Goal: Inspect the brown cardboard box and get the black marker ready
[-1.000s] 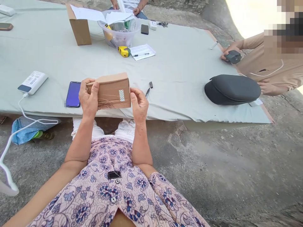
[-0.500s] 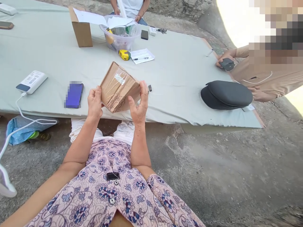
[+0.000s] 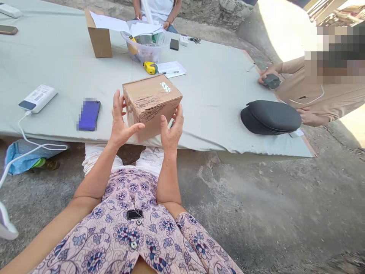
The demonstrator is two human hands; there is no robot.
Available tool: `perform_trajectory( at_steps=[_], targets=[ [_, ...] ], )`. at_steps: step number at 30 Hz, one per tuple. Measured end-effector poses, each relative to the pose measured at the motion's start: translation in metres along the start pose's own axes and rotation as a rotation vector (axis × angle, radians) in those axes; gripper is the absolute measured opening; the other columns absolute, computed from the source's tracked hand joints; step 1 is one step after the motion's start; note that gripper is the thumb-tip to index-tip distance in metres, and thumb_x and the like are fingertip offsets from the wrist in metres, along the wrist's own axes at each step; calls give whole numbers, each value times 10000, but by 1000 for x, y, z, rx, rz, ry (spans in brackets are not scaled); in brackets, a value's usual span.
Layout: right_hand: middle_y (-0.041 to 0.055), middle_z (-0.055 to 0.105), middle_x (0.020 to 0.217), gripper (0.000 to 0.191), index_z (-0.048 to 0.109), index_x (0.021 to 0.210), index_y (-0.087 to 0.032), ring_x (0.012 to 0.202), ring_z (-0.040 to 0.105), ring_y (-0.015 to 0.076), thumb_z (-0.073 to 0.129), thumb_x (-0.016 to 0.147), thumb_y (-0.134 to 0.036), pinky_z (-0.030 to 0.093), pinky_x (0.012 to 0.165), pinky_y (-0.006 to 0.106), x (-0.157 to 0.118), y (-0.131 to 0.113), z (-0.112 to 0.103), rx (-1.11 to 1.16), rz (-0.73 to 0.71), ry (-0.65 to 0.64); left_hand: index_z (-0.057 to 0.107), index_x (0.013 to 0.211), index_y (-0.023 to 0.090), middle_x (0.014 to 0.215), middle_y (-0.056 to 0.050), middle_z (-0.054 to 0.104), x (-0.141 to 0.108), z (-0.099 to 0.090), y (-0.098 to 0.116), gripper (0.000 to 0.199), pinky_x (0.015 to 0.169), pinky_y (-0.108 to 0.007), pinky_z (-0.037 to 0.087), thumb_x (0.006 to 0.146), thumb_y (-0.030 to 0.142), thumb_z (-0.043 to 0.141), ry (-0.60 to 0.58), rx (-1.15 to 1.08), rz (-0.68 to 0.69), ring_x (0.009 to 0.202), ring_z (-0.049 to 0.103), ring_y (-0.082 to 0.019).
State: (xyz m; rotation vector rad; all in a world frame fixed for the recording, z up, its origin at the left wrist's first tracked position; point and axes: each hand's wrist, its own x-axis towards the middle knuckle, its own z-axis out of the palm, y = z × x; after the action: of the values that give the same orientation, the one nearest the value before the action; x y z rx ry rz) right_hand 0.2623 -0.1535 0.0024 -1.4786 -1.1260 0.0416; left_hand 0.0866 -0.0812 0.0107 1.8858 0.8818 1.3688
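The brown cardboard box (image 3: 151,102) has rolled forward between the hands since the earlier frame, its small patterned label (image 3: 165,87) now facing up and its scribbled face turned toward the person. Its long axis is running across the view, rising slightly to the right, and the box is hanging in the air above the near edge of the table. The left hand (image 3: 121,123) is standing open at the box's left end, with the fingers spread upward and the thumb reaching across the scribbled face. The right hand (image 3: 171,131) is loosely cupped below the box's right end, with its fingertips (image 3: 178,116) against the lower corner, though I cannot tell how much weight either hand is bearing. Just beyond the box, a yellow tape measure (image 3: 150,67) is lying beside a sheet of paper (image 3: 172,69), and a clear plastic tub (image 3: 145,47) is sitting farther back. To the left of the box, a blue phone (image 3: 89,115) is lying near a white power bank (image 3: 38,99). Well to the right of the box, a dark grey padded case (image 3: 270,117) is resting on the table, and a co-worker's hand (image 3: 268,77) is holding a small dark object (image 3: 272,81) beyond it
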Motion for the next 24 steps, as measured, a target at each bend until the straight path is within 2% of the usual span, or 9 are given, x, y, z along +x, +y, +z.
perform_trajectory(
  at_steps=[3, 5, 8, 10, 13, 17, 20, 24],
  targets=[
    [140, 566, 1417, 715, 361, 1509, -298, 1294, 572, 276, 523, 919, -667, 475, 1100, 563, -4, 0, 4, 59, 57, -21, 241, 1583, 362, 1639, -137, 348, -1, -4, 1, 1177, 1148, -552, 412, 624, 800, 765, 4, 103, 10, 1421, 439, -384],
    [154, 553, 1426, 758, 320, 1523, -290, 1298, 572, 276, 533, 909, -679, 490, 1085, 550, -6, -1, 6, 107, 91, -28, 254, 1581, 354, 1634, -135, 356, -1, -4, 1, 1180, 1184, -576, 366, 618, 765, 798, 2, 112, 20, 1462, 393, -395],
    [176, 418, 1548, 898, 142, 1587, -308, 1422, 474, 296, 552, 889, -696, 469, 1112, 567, -6, -6, 8, 121, 70, -11, 269, 1573, 340, 1632, -136, 357, -2, -1, 2, 1176, 1205, -564, 354, 613, 732, 824, -16, 89, 47, 1497, 362, -384],
    [177, 335, 1595, 985, 78, 1601, -316, 1494, 380, 315, 591, 858, -710, 427, 1150, 595, -6, -10, 7, 78, 29, 18, 301, 1559, 327, 1629, -131, 368, -2, 1, 4, 1135, 1206, -524, 373, 628, 710, 827, -55, 78, 74, 1495, 379, -363],
    [162, 393, 1546, 953, 195, 1580, -314, 1490, 363, 324, 628, 832, -715, 387, 1176, 625, -5, -18, 3, 12, 20, 51, 349, 1537, 315, 1622, -125, 389, -1, 1, 7, 1051, 1197, -480, 399, 670, 696, 805, -102, 59, 96, 1490, 399, -343],
    [111, 530, 1429, 678, 423, 1463, -339, 1397, 458, 292, 572, 896, -679, 406, 1165, 605, -4, -24, -1, 5, 43, 47, 352, 1543, 314, 1630, -121, 386, 0, -2, 8, 943, 1207, -474, 393, 767, 717, 706, -107, 21, 65, 1513, 373, -336],
    [89, 568, 1377, 526, 487, 1416, -356, 1342, 514, 266, 450, 973, -638, 455, 1123, 570, -3, -21, -2, 50, 50, 39, 313, 1569, 322, 1660, -107, 346, 2, -4, 6, 900, 1245, -494, 343, 829, 730, 624, -124, -4, 50, 1541, 327, -333],
    [81, 598, 1346, 493, 541, 1382, -343, 1336, 535, 249, 352, 1012, -608, 449, 1143, 543, 1, -10, 1, 98, 30, 58, 280, 1585, 344, 1702, -59, 265, 9, -4, 3, 869, 1294, -473, 258, 866, 745, 555, -164, -52, 20, 1578, 246, -306]
  ],
)
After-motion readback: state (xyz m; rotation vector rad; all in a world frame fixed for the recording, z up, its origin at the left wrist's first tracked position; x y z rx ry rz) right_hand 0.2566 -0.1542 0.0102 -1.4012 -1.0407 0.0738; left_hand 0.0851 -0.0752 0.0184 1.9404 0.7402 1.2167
